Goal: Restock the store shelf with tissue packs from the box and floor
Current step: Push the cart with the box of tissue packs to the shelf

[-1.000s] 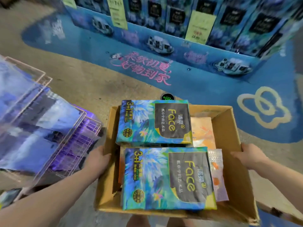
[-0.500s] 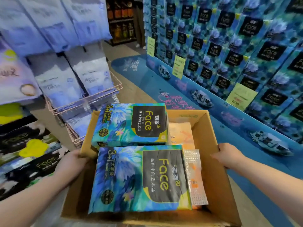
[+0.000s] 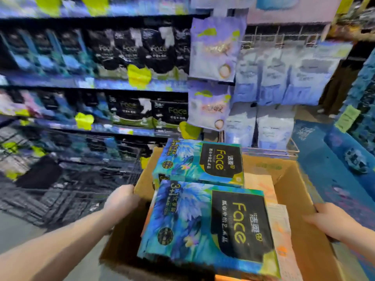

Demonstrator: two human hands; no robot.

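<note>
I carry an open cardboard box in front of me. My left hand grips its left wall and my right hand grips its right wall. Two blue floral "Face" tissue packs lie flat in the box: the near pack and the far pack. Orange-printed flat packets lie beside them on the right. The store shelf with dark "Face" tissue packs stands ahead on the left, blurred.
Pale blue and lilac bags hang on a wire rack ahead. A blue floor display stacked with tissue boxes runs along the right. Yellow price tags stick out from the shelf rails. Grey floor shows lower left.
The box came up off the floor in both hands. My view swung left from the blue floor display to the shelf and the hanging rack.
</note>
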